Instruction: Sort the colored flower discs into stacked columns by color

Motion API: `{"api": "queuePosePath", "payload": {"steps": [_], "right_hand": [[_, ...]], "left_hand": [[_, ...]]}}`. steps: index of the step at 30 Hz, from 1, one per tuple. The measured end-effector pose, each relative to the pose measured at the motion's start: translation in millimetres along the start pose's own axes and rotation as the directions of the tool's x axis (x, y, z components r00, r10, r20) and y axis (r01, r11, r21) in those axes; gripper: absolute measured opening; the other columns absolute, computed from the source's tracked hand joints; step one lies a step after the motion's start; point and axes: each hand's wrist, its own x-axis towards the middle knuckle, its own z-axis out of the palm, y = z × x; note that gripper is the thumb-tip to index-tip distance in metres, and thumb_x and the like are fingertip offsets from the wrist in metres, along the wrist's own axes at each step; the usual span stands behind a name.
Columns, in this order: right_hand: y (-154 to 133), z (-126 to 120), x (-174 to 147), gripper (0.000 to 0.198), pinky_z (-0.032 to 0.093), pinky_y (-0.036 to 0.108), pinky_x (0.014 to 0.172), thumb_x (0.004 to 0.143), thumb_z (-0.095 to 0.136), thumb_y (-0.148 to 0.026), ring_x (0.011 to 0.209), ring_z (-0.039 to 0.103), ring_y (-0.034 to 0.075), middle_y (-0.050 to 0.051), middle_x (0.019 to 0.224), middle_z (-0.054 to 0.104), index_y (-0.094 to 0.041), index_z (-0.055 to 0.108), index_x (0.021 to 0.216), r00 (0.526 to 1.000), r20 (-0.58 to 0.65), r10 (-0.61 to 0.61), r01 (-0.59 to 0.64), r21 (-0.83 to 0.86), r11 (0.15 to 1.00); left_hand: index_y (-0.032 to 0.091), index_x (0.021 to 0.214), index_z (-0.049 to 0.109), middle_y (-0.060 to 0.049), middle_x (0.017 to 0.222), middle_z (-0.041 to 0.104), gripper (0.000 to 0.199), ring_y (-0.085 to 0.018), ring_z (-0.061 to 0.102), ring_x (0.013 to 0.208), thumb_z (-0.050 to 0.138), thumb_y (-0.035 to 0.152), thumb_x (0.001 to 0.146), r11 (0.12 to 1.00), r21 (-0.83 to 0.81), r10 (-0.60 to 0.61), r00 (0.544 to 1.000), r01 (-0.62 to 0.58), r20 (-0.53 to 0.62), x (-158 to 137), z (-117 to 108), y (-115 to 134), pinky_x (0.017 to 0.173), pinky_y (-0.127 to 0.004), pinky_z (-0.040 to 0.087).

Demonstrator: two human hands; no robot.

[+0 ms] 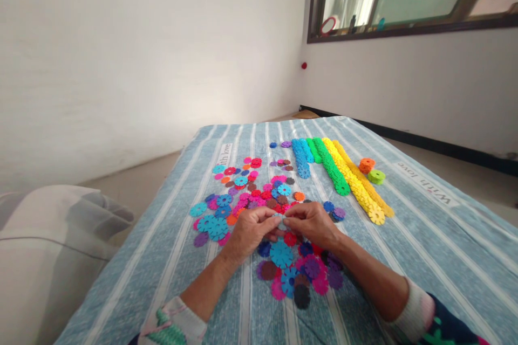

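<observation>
My left hand [254,229] and my right hand [311,225] meet above the pile, thumbs and fingertips pinched. Between them is a small pale blue-grey disc [280,221], mostly covered by my fingers. Notched plastic discs lie loose around and under both hands: a large light blue disc [281,254] just in front of my wrists, a black disc [301,296] nearest me, and a purple disc [312,267]. More pink, red, brown and blue pieces spread beyond my fingers. Left of my left hand sits a light blue disc [217,228].
Overlapping rows of discs lie at the far right: a blue row [300,159], a green row [334,170] and a yellow row [356,183]. Beside them are an orange stack [367,165] and a lime stack [376,176]. A striped blue cloth [162,259] covers the table.
</observation>
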Motion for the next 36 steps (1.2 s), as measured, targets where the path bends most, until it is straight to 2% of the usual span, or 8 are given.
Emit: {"api": "queuePosePath", "payload": {"steps": [5,14,18,22,28,32,36], "right_hand": [[0,-1,1,0.017,0.031,0.020,0.041,0.074,0.059,-0.033,0.042,0.044,0.008,-0.005,0.048,0.050,-0.017,0.063,0.068,1.000,-0.017,0.007,-0.006,0.060,0.998],[-9,-12,4,0.021,0.041,0.022,0.049,0.067,0.067,-0.039,0.047,0.052,0.010,-0.004,0.051,0.058,-0.019,0.060,0.068,0.990,-0.088,0.109,-0.080,0.289,0.954],[-7,-10,5,0.020,0.040,0.022,0.047,0.068,0.066,-0.039,0.046,0.050,0.010,-0.004,0.050,0.058,-0.020,0.061,0.068,0.994,-0.070,0.086,-0.065,0.262,0.963],[-5,-7,5,0.021,0.040,0.023,0.047,0.068,0.067,-0.040,0.046,0.051,0.010,-0.004,0.051,0.058,-0.019,0.061,0.068,0.995,-0.055,0.086,-0.068,0.264,0.962],[-4,-5,5,0.021,0.039,0.022,0.047,0.068,0.067,-0.039,0.046,0.050,0.010,-0.004,0.051,0.058,-0.019,0.060,0.068,0.995,-0.051,0.089,-0.070,0.293,0.953],[-4,-6,5,0.022,0.039,0.022,0.047,0.067,0.067,-0.040,0.046,0.050,0.010,-0.004,0.051,0.057,-0.019,0.060,0.068,0.994,-0.064,0.094,-0.073,0.276,0.958],[-3,-10,5,0.025,0.041,0.023,0.049,0.067,0.067,-0.043,0.048,0.052,0.011,-0.003,0.053,0.059,-0.019,0.061,0.071,0.991,-0.092,0.102,-0.072,0.284,0.956]], "left_hand": [[0.013,0.084,0.067,-0.005,0.070,0.072,0.026,-0.021,0.070,0.068,0.068,0.036,0.071,1.000,-0.028,-0.001,1.000,0.001,-0.012,-1,1,4,0.057,-0.028,0.055],[0.012,0.087,0.067,-0.008,0.083,0.073,0.029,-0.023,0.071,0.075,0.070,0.036,0.071,0.995,-0.102,-0.014,0.999,0.010,-0.036,0,-3,5,0.064,-0.030,0.057],[0.013,0.090,0.070,-0.008,0.084,0.074,0.030,-0.023,0.071,0.077,0.071,0.035,0.070,0.997,-0.079,0.005,0.999,-0.009,-0.045,1,-1,2,0.064,-0.029,0.057],[0.015,0.094,0.072,-0.005,0.077,0.074,0.031,-0.020,0.070,0.067,0.070,0.035,0.071,0.999,0.007,0.042,0.996,-0.042,-0.079,2,0,-2,0.061,-0.029,0.057],[0.016,0.100,0.072,-0.004,0.074,0.075,0.031,-0.018,0.069,0.061,0.065,0.033,0.074,0.992,0.108,0.065,0.996,-0.059,-0.052,4,-2,-6,0.060,-0.028,0.055],[0.016,0.097,0.072,-0.004,0.074,0.075,0.029,-0.019,0.069,0.062,0.066,0.032,0.074,0.993,0.105,0.059,0.996,-0.052,-0.063,4,-1,-5,0.059,-0.028,0.055],[0.014,0.091,0.071,-0.006,0.074,0.074,0.029,-0.021,0.070,0.067,0.068,0.035,0.071,0.999,0.023,0.038,0.995,-0.036,-0.089,3,1,-3,0.061,-0.030,0.057]]}}
